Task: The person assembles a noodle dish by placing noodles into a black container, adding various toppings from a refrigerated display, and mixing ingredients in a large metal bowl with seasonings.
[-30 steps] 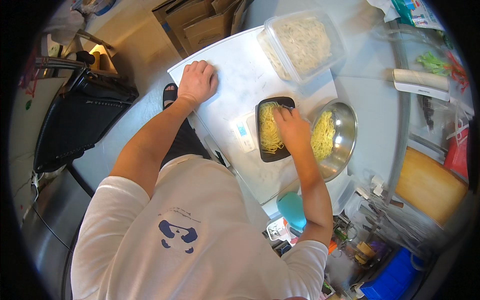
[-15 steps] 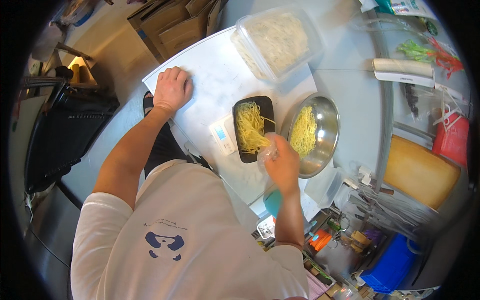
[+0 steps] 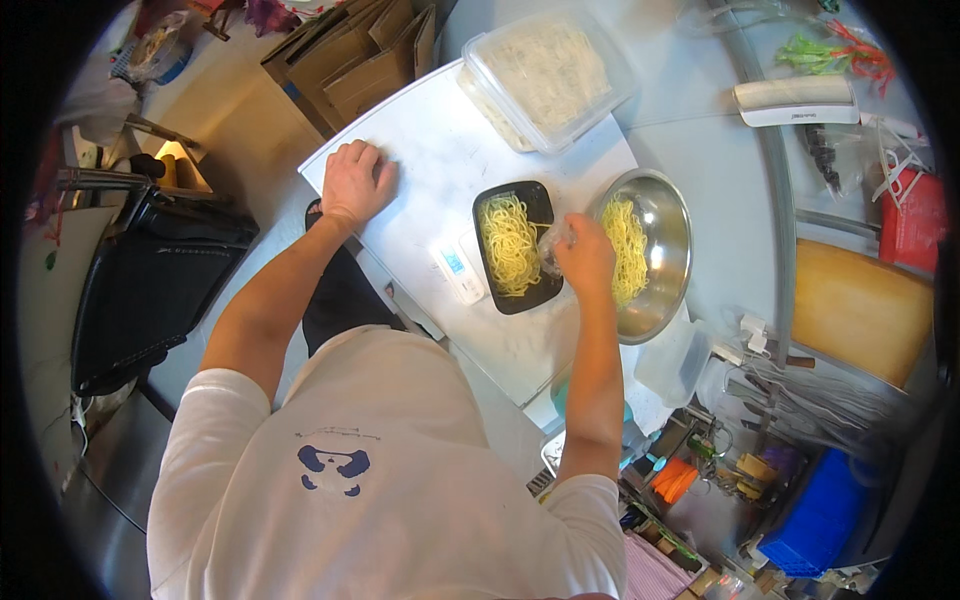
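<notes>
My left hand (image 3: 358, 182) rests on the white table (image 3: 420, 150) near its left edge, thumb apart from the fingers, holding nothing. Between a black tray and a steel bowl is my right hand (image 3: 588, 250), its fingers closed around crumpled clear plastic film (image 3: 553, 247). Yellow noodles (image 3: 510, 245) lie heaped in the black tray (image 3: 541, 203), which stands on or against a white digital scale (image 3: 460, 272) with a lit display. More yellow noodles (image 3: 627, 255) sit in the steel bowl (image 3: 668, 240). What the right fingertips touch under the film is hidden.
A lidded clear plastic box (image 3: 545, 80) of pale food stands at the table's far end. Folded cardboard (image 3: 365, 65) leans beyond it. A black chair (image 3: 160, 285) is at left. Knives (image 3: 740, 395), a wooden board (image 3: 860, 310) and a blue crate (image 3: 815, 515) are at right.
My right hand has moved from the noodles at the tray's near corner up and right, to the gap beside the bowl. The noodles now lie flatter in the tray. My left hand stays on the table.
</notes>
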Tool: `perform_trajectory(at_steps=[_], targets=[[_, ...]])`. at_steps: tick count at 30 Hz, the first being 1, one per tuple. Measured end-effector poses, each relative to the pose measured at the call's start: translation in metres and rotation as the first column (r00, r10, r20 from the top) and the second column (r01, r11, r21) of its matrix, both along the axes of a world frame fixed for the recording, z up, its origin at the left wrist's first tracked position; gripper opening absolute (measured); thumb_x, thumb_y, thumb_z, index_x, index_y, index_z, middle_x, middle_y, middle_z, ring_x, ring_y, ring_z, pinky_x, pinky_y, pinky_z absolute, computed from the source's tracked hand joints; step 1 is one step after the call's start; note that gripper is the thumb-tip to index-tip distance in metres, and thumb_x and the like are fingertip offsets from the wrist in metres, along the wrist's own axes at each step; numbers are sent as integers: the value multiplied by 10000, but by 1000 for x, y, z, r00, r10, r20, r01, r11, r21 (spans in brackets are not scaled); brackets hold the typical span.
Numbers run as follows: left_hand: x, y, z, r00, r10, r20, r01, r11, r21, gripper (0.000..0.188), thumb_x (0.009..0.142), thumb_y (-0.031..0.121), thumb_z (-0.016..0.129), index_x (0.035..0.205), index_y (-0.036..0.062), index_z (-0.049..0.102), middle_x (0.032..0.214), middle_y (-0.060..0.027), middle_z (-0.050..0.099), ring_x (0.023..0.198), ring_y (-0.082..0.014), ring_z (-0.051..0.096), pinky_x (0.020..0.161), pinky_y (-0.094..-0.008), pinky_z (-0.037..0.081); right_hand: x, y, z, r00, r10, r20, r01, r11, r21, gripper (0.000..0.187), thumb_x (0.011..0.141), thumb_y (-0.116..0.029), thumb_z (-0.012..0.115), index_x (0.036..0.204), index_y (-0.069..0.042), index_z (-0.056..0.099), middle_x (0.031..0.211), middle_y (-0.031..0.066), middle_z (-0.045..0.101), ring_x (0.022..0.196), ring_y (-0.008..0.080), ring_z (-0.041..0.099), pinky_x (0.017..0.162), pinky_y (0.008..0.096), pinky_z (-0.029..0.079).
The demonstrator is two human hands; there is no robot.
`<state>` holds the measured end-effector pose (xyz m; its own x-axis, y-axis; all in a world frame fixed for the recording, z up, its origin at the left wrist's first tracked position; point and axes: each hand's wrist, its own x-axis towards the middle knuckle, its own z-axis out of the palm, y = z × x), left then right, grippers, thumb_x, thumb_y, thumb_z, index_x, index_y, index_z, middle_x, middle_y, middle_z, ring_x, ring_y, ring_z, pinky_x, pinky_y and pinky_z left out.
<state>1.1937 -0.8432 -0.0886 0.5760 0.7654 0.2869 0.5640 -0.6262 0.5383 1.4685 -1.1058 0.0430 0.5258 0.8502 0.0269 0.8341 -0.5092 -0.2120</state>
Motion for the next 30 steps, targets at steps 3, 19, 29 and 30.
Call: perform_trajectory(at_steps=[3,19,29,30], targets=[[15,-3,6,996,12,89,22,931,-365,280,950,322,639,949,47,690,1039,-154,664,997,-327,626,916,-447,488,-5,7,-6,990,83,118,-80,996,-33,275,826,-175,716,1092,-102,716,1069,122,712,1048,355,659,867,462,550],[71,-59,54,917,-153,369,394,203,-896,236,969,148,620,812,16,503,793,-140,680,745,-236,773,598,-305,586,9,-61,45,934,-318,-165,330,943,49,424,886,-157,724,1279,-60,597,1159,138,690,1099,291,663,974,392,511],[-78,-11,68,921,296,255,233,107,-967,166,1007,88,572,880,-14,538,837,-97,624,736,-236,737,679,-326,649,97,-106,19,740,-586,331,645,757,-102,403,909,-375,712,1120,-31,702,1139,231,709,1050,374,689,897,485,531],[-99,-1,72,885,381,267,251,93,-964,167,1007,87,572,872,-2,531,830,-89,614,725,-235,733,680,-321,646,93,-102,20,724,-584,367,606,793,66,350,925,-360,706,1049,-32,702,1059,209,708,968,378,686,837,488,534]])
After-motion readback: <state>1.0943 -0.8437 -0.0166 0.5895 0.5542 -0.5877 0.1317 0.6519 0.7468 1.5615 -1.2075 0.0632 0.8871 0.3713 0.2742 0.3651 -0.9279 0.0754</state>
